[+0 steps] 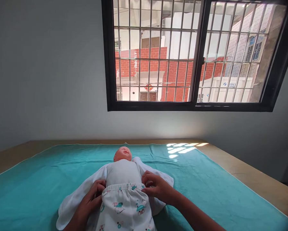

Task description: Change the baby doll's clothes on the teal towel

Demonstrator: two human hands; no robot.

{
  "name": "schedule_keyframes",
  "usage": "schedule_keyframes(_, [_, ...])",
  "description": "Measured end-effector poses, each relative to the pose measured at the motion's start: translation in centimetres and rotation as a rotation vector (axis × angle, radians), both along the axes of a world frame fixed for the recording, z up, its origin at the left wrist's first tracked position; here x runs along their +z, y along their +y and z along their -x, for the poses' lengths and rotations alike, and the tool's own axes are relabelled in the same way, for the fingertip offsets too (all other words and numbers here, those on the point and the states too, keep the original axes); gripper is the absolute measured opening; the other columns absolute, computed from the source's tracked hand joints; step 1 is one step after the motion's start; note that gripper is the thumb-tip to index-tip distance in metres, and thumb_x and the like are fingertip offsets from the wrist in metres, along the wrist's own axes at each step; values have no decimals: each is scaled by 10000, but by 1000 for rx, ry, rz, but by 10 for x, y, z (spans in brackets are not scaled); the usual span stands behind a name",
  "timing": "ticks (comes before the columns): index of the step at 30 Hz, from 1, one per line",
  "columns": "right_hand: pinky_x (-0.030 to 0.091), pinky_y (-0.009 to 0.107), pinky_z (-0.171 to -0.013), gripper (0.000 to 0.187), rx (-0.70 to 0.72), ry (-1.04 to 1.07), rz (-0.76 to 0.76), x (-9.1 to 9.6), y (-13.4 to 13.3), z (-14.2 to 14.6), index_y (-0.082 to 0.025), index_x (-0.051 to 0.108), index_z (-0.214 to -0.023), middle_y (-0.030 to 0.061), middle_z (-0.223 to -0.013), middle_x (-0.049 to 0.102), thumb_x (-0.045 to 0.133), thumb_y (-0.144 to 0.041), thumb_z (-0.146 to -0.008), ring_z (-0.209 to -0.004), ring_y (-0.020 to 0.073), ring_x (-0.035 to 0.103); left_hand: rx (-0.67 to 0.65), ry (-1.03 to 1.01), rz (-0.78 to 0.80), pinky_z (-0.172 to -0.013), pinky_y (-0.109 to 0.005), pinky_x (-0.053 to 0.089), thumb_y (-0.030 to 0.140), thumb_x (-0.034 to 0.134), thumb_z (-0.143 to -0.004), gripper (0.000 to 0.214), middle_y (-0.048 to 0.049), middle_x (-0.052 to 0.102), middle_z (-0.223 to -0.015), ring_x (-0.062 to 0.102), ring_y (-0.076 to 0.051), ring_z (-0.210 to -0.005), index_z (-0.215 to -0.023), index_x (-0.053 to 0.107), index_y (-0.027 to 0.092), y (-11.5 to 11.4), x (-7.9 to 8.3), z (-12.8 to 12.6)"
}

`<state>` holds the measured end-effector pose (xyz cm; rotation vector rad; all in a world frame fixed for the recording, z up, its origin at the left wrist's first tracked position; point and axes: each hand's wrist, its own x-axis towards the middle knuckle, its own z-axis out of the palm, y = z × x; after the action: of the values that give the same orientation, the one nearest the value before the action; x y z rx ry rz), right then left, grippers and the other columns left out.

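A baby doll [123,154] lies on its back, head toward the wall. It wears a white top [123,173] and white baby pants [130,208] with a printed pattern and a gathered elastic waistband. Loose white cloth [70,203] with sleeve-like parts spreads out on both sides of the doll. My left hand [93,195] has its fingers curled at the left side of the waistband, fingertips partly hidden. On the opposite side, my right hand [158,187] pinches the waistband edge between bent fingers and thumb. The doll's legs run out of view at the bottom.
A teal cloth [199,183] covers most of the wooden table [242,170], with slight wrinkles. Behind it stands a grey wall [47,70] with a barred, black-framed window [151,106]. Sunlight patches fall on the cloth's far right.
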<state>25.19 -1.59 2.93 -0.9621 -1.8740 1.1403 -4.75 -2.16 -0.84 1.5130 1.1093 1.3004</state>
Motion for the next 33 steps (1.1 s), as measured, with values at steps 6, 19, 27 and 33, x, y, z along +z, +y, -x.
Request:
schedule_keyframes(6, [400,341,-980,57,37,-42,-93,9,-10,2,-196,571,-731,68,-1303,505,614,-160,-717,-1184,234,480,-9,166,-69,-1063,-437,403,689,663,-647,481,-114,555,-1314,470,-346,-1255,-625,629,210,-7,10,3])
schedule_keyframes(19, [238,241,-546,217,-303,-48,-247,3,56,32,-196,382,-594,-72,-573,365,548,-222,-731,-586,96,283,-229,343,-84,-1046,-449,420,496,611,-810,311,-100,609,-1327,547,-303,-1219,-727,684,205,32,61,13])
schedule_keyframes(27, [326,256,-597,218,-457,148,-134,-40,69,47,-219,373,-654,-46,-643,410,546,-298,-762,-637,130,372,73,360,-165,-779,-318,506,508,505,-832,364,-54,659,-897,612,-220,-841,-623,509,209,47,36,3])
schedule_keyframes(33, [422,318,-816,127,-353,42,-358,-24,50,47,-226,511,-781,45,-1018,611,553,-322,-854,-940,210,528,32,347,-123,-946,-364,483,573,511,-799,393,-103,593,-1207,537,-277,-1158,-729,639,209,63,20,8])
